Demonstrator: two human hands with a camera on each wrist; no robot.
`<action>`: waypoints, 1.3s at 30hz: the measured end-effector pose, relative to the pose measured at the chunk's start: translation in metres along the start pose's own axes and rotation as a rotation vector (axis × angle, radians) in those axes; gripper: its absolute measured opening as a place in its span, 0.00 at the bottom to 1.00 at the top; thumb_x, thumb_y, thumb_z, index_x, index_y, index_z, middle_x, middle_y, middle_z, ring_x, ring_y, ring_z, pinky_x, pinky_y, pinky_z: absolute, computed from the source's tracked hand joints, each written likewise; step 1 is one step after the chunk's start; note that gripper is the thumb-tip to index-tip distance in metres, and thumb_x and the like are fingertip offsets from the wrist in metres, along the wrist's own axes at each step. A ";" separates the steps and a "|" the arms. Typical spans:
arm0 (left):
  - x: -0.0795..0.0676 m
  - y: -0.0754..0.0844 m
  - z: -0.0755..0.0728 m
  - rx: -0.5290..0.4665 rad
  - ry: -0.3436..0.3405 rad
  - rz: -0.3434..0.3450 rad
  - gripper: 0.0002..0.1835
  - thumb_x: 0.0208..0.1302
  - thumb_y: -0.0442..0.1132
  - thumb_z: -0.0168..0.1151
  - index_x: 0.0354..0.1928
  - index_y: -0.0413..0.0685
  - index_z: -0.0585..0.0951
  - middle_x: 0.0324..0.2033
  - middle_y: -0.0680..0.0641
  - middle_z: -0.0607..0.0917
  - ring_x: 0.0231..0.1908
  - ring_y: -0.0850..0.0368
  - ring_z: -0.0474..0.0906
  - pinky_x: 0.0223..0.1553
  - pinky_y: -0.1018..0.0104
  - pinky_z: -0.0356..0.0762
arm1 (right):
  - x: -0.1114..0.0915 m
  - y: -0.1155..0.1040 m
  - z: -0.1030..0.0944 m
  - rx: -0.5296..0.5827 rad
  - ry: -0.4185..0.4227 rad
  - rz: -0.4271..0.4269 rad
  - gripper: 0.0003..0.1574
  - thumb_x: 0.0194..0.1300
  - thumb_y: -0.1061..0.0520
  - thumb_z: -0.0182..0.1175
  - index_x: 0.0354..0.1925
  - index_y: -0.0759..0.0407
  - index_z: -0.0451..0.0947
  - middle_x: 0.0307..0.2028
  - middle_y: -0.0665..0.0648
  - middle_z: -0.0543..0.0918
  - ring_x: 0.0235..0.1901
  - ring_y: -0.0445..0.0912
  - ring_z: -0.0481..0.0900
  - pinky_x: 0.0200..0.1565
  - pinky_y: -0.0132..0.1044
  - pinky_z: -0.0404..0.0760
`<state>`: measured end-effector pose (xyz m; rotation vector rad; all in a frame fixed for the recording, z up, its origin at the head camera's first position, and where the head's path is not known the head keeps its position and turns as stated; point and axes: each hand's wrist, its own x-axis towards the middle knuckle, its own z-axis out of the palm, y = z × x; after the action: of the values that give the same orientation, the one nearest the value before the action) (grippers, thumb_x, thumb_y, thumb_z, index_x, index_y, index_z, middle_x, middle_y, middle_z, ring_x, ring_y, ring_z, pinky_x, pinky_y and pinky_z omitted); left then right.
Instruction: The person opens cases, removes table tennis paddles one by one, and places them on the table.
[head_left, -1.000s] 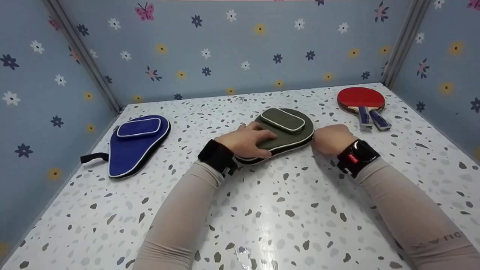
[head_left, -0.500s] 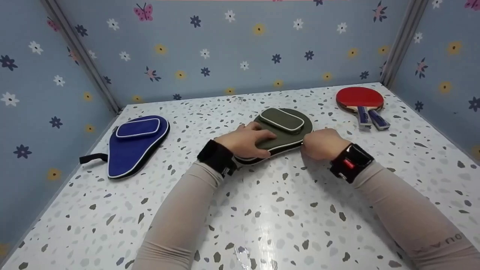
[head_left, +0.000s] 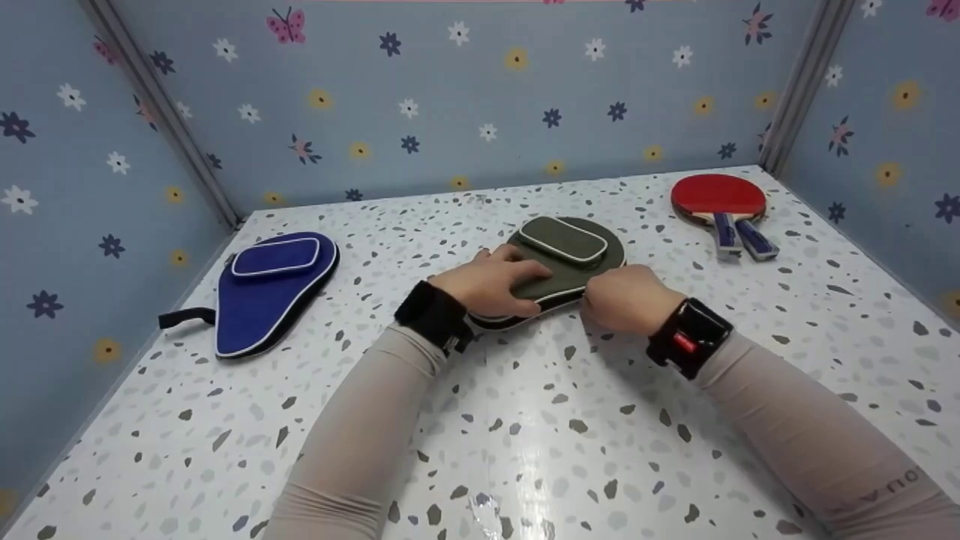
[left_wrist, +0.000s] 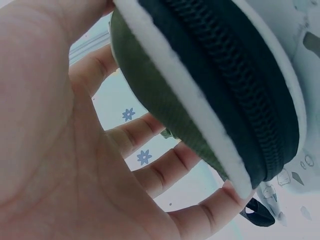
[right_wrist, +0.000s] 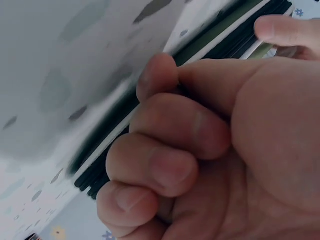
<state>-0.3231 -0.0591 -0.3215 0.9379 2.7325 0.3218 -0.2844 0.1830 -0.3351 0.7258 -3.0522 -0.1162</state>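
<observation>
An olive-green table tennis bat case [head_left: 536,281] with white piping and a raised pocket lies flat on the speckled table. My left hand [head_left: 491,283] rests over its narrow end with fingers spread, thumb along the near edge. The case's black zip [left_wrist: 235,75] runs past that palm in the left wrist view. My right hand [head_left: 626,298] is at the near edge of the case, fingers curled and thumb against the index finger [right_wrist: 175,120], pinching the zip pull, which is hidden by the fingers.
A blue bat case [head_left: 270,292] with a black strap [head_left: 186,317] lies at the left. Two table tennis bats, the upper one a red bat [head_left: 718,196], lie stacked at the back right. Flowered panels [head_left: 480,90] wall in the table [head_left: 525,450] at the back and sides.
My right hand has slid left along the case's near edge, from its rounded end toward my left hand. The left hand and the case have stayed in place.
</observation>
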 end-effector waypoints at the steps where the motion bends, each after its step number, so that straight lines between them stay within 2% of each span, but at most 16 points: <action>1: 0.000 0.000 0.000 0.001 0.002 0.003 0.37 0.75 0.59 0.66 0.83 0.75 0.70 0.83 0.42 0.61 0.78 0.29 0.59 0.73 0.38 0.67 | 0.000 -0.002 0.000 0.000 0.010 -0.013 0.21 0.76 0.57 0.57 0.23 0.58 0.78 0.21 0.57 0.79 0.23 0.57 0.80 0.34 0.57 0.85; 7: 0.001 0.000 0.001 0.007 0.006 -0.001 0.36 0.75 0.58 0.67 0.83 0.74 0.70 0.83 0.42 0.60 0.78 0.29 0.60 0.72 0.38 0.68 | 0.004 -0.003 0.007 0.007 0.054 -0.062 0.21 0.75 0.56 0.58 0.22 0.57 0.78 0.19 0.55 0.77 0.21 0.55 0.78 0.32 0.56 0.83; 10: 0.000 0.002 0.001 0.011 0.002 -0.013 0.36 0.76 0.59 0.66 0.83 0.76 0.70 0.84 0.41 0.60 0.77 0.31 0.61 0.71 0.38 0.69 | 0.003 -0.002 0.007 0.021 0.060 -0.056 0.21 0.76 0.55 0.59 0.22 0.56 0.78 0.20 0.55 0.78 0.21 0.56 0.78 0.32 0.57 0.83; 11: 0.000 0.003 0.002 0.015 -0.003 -0.016 0.36 0.76 0.60 0.66 0.83 0.76 0.69 0.84 0.41 0.60 0.77 0.32 0.62 0.71 0.38 0.69 | 0.000 -0.005 0.001 0.031 0.045 -0.040 0.22 0.76 0.56 0.59 0.23 0.57 0.78 0.20 0.56 0.79 0.22 0.57 0.79 0.33 0.57 0.84; 16: -0.004 0.012 0.001 0.025 -0.034 -0.011 0.40 0.75 0.66 0.65 0.85 0.76 0.66 0.83 0.40 0.62 0.75 0.40 0.66 0.69 0.40 0.72 | -0.001 0.004 0.000 0.077 0.045 0.006 0.16 0.77 0.55 0.58 0.34 0.60 0.86 0.25 0.59 0.83 0.25 0.58 0.82 0.35 0.59 0.85; 20: -0.008 0.021 0.000 0.016 -0.061 0.042 0.45 0.69 0.66 0.72 0.85 0.73 0.66 0.80 0.43 0.65 0.71 0.46 0.69 0.67 0.43 0.73 | -0.003 0.020 -0.001 0.100 0.056 0.051 0.16 0.78 0.54 0.57 0.40 0.61 0.88 0.27 0.61 0.86 0.28 0.60 0.85 0.36 0.61 0.86; 23: -0.010 0.032 0.000 0.017 -0.080 0.100 0.47 0.65 0.61 0.78 0.83 0.72 0.68 0.79 0.45 0.66 0.71 0.47 0.69 0.66 0.44 0.74 | -0.003 0.032 0.002 0.095 0.087 0.088 0.14 0.78 0.54 0.59 0.40 0.61 0.86 0.30 0.64 0.87 0.31 0.63 0.87 0.36 0.63 0.86; 26: -0.012 0.045 0.003 0.033 -0.084 0.168 0.47 0.62 0.53 0.81 0.82 0.69 0.70 0.78 0.44 0.67 0.71 0.48 0.69 0.67 0.47 0.75 | -0.001 0.042 0.006 0.083 0.119 0.128 0.13 0.77 0.55 0.62 0.37 0.60 0.85 0.31 0.64 0.88 0.32 0.63 0.87 0.35 0.65 0.86; 30: -0.009 0.057 0.008 0.068 -0.038 0.239 0.43 0.64 0.47 0.79 0.80 0.66 0.73 0.74 0.43 0.72 0.66 0.50 0.73 0.65 0.53 0.76 | 0.001 0.049 0.009 0.071 0.117 0.158 0.15 0.76 0.58 0.62 0.29 0.60 0.83 0.29 0.64 0.87 0.30 0.62 0.86 0.34 0.65 0.86; 34: -0.005 0.056 0.013 0.111 0.032 0.265 0.39 0.67 0.50 0.79 0.78 0.68 0.76 0.71 0.44 0.73 0.66 0.49 0.71 0.66 0.53 0.75 | 0.003 0.051 0.011 0.060 0.091 0.153 0.15 0.75 0.58 0.61 0.29 0.60 0.83 0.30 0.64 0.88 0.31 0.62 0.86 0.35 0.65 0.86; 39: -0.001 0.045 0.016 0.085 0.023 0.279 0.39 0.69 0.53 0.78 0.80 0.71 0.74 0.83 0.45 0.64 0.81 0.45 0.59 0.78 0.50 0.62 | 0.003 0.051 0.009 0.047 0.054 0.130 0.14 0.75 0.58 0.60 0.30 0.60 0.83 0.33 0.64 0.89 0.33 0.62 0.87 0.37 0.66 0.86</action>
<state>-0.2922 -0.0225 -0.3240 1.3505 2.6532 0.2677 -0.3099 0.2280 -0.3406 0.5205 -3.0489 -0.0244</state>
